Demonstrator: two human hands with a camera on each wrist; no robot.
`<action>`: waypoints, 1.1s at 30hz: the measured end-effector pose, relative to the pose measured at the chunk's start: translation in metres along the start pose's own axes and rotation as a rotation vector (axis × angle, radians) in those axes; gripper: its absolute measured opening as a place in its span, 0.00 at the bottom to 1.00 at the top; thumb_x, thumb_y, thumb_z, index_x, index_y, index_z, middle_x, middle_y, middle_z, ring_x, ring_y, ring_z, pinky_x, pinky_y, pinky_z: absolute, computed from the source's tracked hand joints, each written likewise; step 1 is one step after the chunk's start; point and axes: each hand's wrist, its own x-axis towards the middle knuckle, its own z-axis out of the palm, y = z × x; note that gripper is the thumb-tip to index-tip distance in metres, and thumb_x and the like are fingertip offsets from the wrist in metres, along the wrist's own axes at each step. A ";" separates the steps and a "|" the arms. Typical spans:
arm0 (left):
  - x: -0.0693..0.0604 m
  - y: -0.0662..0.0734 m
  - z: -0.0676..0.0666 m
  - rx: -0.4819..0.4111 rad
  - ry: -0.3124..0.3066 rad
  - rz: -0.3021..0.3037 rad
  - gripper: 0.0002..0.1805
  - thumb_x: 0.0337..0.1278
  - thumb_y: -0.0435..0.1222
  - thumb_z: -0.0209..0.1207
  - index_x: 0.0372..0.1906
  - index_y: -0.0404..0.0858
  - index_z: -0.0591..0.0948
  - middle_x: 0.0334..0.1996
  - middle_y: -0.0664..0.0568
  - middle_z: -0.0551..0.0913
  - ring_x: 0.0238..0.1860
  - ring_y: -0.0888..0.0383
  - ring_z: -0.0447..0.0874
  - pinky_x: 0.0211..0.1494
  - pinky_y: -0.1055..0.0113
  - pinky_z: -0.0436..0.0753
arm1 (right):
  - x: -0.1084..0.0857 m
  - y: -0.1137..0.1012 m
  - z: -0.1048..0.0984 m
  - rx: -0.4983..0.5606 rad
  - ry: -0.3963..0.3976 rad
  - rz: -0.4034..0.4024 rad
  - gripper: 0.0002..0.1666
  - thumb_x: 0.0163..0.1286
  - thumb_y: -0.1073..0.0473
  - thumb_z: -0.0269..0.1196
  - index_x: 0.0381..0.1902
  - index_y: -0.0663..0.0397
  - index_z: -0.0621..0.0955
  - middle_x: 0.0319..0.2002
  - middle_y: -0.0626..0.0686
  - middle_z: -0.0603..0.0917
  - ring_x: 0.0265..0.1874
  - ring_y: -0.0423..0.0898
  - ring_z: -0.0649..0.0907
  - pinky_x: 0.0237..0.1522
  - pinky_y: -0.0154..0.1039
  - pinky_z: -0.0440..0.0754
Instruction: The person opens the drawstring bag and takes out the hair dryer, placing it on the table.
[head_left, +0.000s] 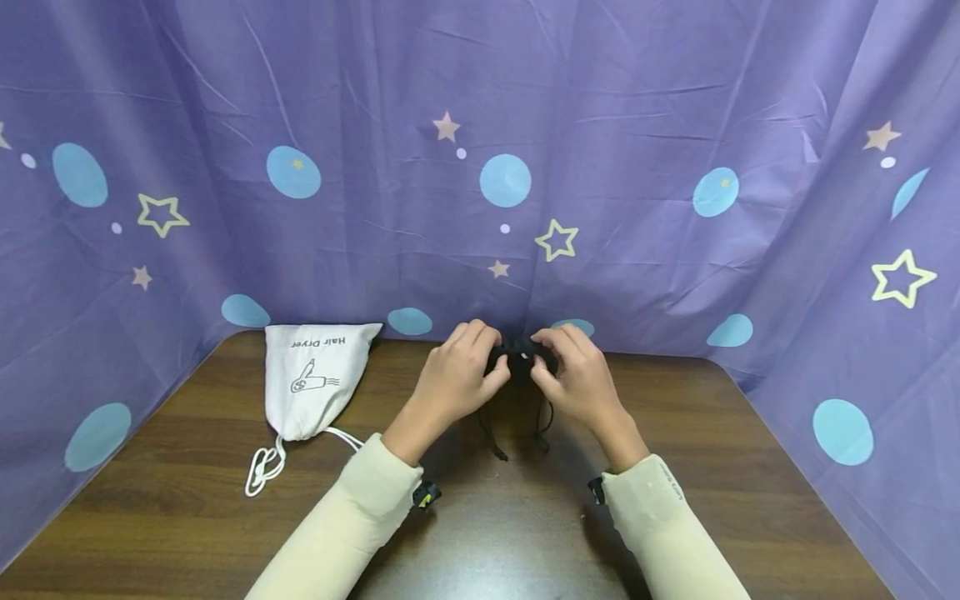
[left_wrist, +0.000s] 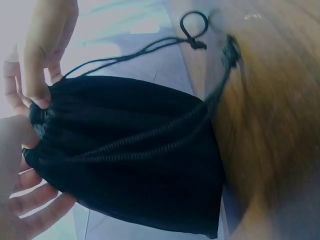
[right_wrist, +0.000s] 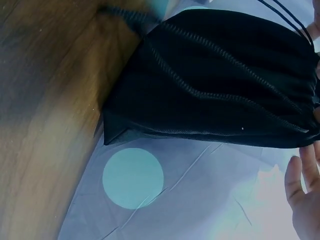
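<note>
Both hands pinch the gathered mouth of a black drawstring bag [left_wrist: 135, 125], which hangs down toward the table near its back edge. In the head view the left hand [head_left: 459, 371] has the left side of the mouth between thumb and fingers, and the right hand [head_left: 577, 375] has the right side. Black cords with knotted ends dangle from both sides. The right wrist view shows the flat body of the black bag [right_wrist: 215, 80], its cords lying across it; what it contains is hidden.
A white drawstring bag [head_left: 318, 379] printed "Hair Dryer" lies at the back left of the brown wooden table [head_left: 675, 467], its white cords trailing toward the front. Behind and beside the table hangs a purple curtain [head_left: 630, 108] with stars and blue dots.
</note>
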 end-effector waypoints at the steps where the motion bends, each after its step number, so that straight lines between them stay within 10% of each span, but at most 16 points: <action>1: 0.000 0.000 0.000 -0.018 0.001 -0.007 0.10 0.55 0.36 0.66 0.40 0.36 0.80 0.36 0.49 0.79 0.37 0.50 0.79 0.31 0.58 0.83 | 0.001 0.000 0.000 -0.009 0.007 -0.005 0.13 0.57 0.68 0.65 0.42 0.61 0.84 0.36 0.54 0.83 0.32 0.49 0.78 0.35 0.43 0.76; 7: 0.003 0.002 0.001 -0.092 0.001 -0.014 0.10 0.57 0.30 0.65 0.43 0.35 0.81 0.40 0.47 0.82 0.40 0.49 0.78 0.44 0.60 0.82 | 0.005 -0.004 0.000 -0.026 0.012 -0.019 0.13 0.59 0.71 0.66 0.43 0.61 0.84 0.37 0.57 0.81 0.37 0.53 0.79 0.40 0.48 0.78; 33: 0.001 -0.003 0.000 -0.064 0.048 -0.031 0.08 0.54 0.30 0.66 0.38 0.36 0.80 0.35 0.48 0.79 0.37 0.50 0.77 0.36 0.59 0.82 | -0.001 -0.006 0.009 -0.059 0.100 0.109 0.12 0.58 0.69 0.68 0.41 0.62 0.82 0.35 0.57 0.79 0.33 0.51 0.78 0.36 0.45 0.77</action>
